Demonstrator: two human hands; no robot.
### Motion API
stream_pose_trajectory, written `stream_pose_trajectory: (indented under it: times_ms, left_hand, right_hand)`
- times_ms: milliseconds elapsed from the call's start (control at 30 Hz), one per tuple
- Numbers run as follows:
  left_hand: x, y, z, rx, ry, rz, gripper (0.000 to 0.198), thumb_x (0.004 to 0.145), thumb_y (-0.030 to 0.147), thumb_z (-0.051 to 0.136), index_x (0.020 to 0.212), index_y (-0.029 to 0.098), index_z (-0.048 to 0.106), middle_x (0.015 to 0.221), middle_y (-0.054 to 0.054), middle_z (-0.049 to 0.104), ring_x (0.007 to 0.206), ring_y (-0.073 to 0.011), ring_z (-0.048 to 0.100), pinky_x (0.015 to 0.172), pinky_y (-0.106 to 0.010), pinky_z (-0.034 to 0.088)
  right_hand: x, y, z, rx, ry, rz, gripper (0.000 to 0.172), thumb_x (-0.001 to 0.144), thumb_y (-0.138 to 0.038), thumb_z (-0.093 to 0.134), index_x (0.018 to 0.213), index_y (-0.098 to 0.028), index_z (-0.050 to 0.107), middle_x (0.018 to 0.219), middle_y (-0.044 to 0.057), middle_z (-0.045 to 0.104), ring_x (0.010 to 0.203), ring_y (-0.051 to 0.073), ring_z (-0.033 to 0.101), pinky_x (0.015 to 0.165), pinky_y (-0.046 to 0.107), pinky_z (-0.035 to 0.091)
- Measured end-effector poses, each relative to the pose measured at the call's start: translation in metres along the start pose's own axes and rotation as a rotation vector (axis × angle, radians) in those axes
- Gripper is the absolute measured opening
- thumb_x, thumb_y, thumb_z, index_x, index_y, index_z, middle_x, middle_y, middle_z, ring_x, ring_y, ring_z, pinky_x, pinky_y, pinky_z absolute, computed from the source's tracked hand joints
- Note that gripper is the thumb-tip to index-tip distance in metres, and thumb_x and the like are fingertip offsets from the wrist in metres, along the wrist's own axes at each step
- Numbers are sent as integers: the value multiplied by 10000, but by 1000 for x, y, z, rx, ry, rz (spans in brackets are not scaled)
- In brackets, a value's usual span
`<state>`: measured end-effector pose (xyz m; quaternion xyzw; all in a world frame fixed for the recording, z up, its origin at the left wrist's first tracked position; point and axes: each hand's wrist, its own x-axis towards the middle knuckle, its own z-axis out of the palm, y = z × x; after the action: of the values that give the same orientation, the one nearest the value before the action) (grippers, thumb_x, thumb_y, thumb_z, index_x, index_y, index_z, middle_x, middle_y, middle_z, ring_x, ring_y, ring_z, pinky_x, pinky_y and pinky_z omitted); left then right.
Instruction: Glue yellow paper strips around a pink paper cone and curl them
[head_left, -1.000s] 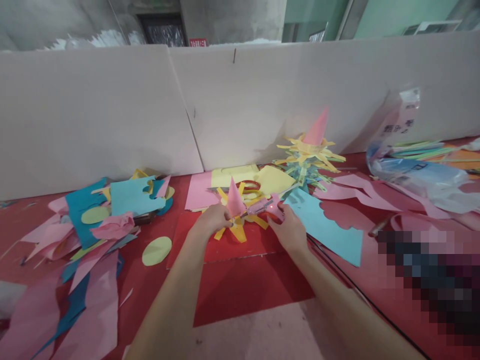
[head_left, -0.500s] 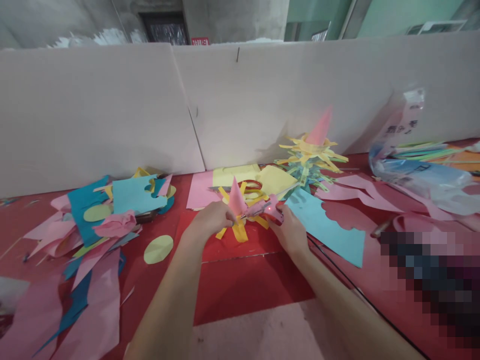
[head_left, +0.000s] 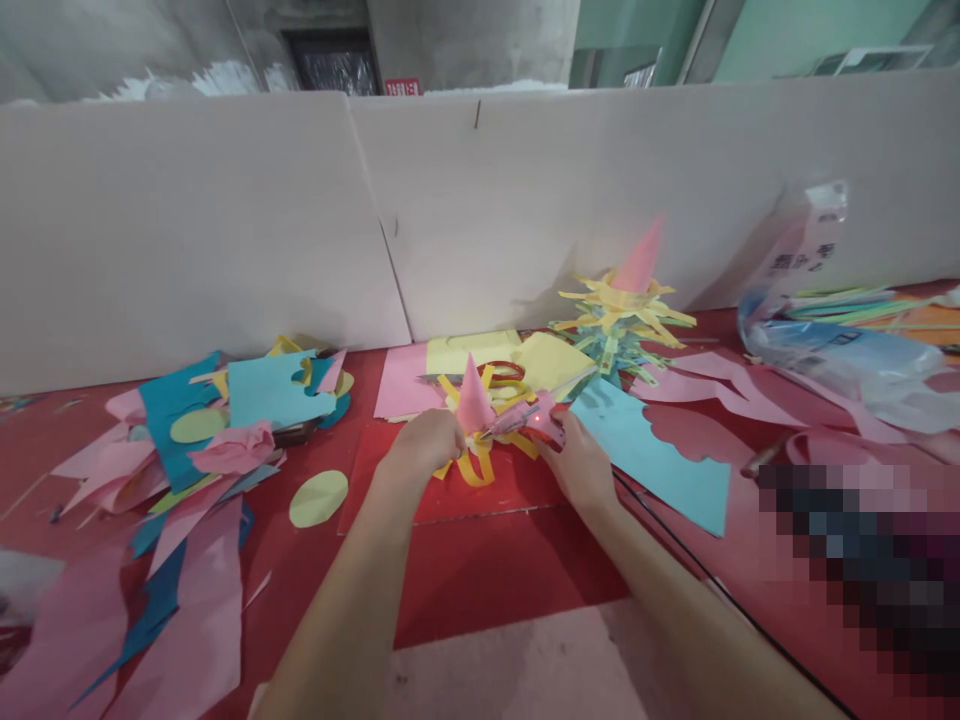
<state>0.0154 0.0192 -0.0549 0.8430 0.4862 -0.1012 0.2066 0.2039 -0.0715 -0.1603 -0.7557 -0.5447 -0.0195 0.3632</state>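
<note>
Change: we see little motion; the yellow strips [head_left: 472, 468] now loop beneath the pink paper cone [head_left: 474, 397]
Our left hand [head_left: 424, 442]: pinches the pointed cone's base, centre, above the red sheet [head_left: 487, 570]
Our right hand [head_left: 581, 465]: wrapped round the pink glue gun [head_left: 529, 420], tip at the cone

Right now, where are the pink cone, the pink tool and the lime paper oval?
pink cone [head_left: 474, 400]: head view, its middle wall.
pink tool [head_left: 541, 418]: head view, its body.
lime paper oval [head_left: 319, 499]: head view, its centre.
</note>
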Motion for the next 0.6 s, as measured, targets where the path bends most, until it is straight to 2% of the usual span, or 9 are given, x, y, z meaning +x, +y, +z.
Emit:
stream_pose_trajectory:
  times_ms: [600]
  left_hand:
    - [-5, 5, -3, 16, -3, -10, 237, 698, 100, 562, 856, 178, 720, 940, -53, 721, 833, -162, 654, 643, -207, 434]
  right_hand:
    - [-1, -2, -2, -39, -2, -46, 249, 821, -304, 488, 1052, -212, 477, 1050, 86, 609, 911, 221, 607, 662, 298, 456]
